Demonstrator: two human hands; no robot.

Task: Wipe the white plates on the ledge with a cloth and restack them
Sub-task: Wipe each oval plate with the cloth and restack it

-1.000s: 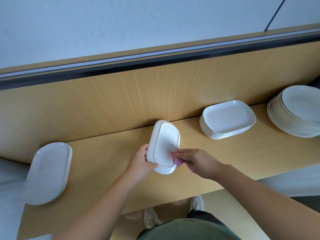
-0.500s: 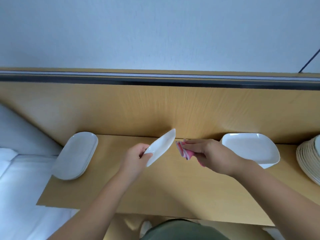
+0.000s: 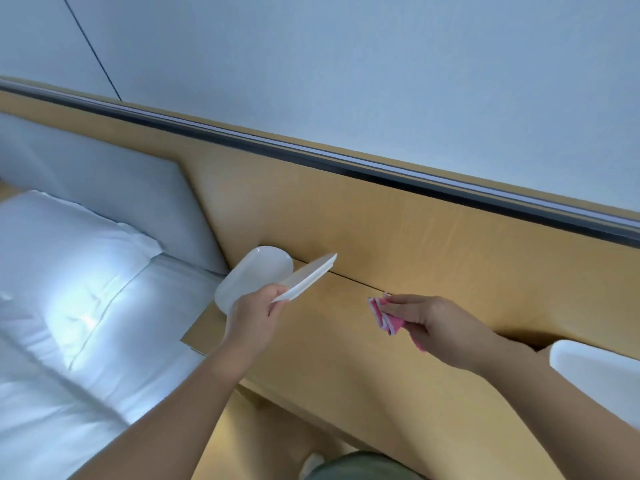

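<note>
My left hand (image 3: 254,315) grips the near end of a white plate (image 3: 308,277), held almost flat above the wooden ledge (image 3: 332,344). Its far end points at the back panel. Just left of it, a stack of white oblong plates (image 3: 249,275) sits at the ledge's left end. My right hand (image 3: 429,322) pinches a folded pink cloth (image 3: 382,315) over the middle of the ledge, apart from the held plate. Another stack of white plates (image 3: 595,372) shows at the right edge, partly hidden by my right forearm.
A wooden back panel (image 3: 398,233) with a dark rail rises behind the ledge. A bed with a white pillow (image 3: 65,251) and white sheets lies to the left, below the ledge. My shoe shows on the floor beneath the ledge's front edge.
My head has turned left, bringing the bed into view. My left hand carried the plate leftward next to the left stack. The cloth has come away from the plate, and my hands are further apart.
</note>
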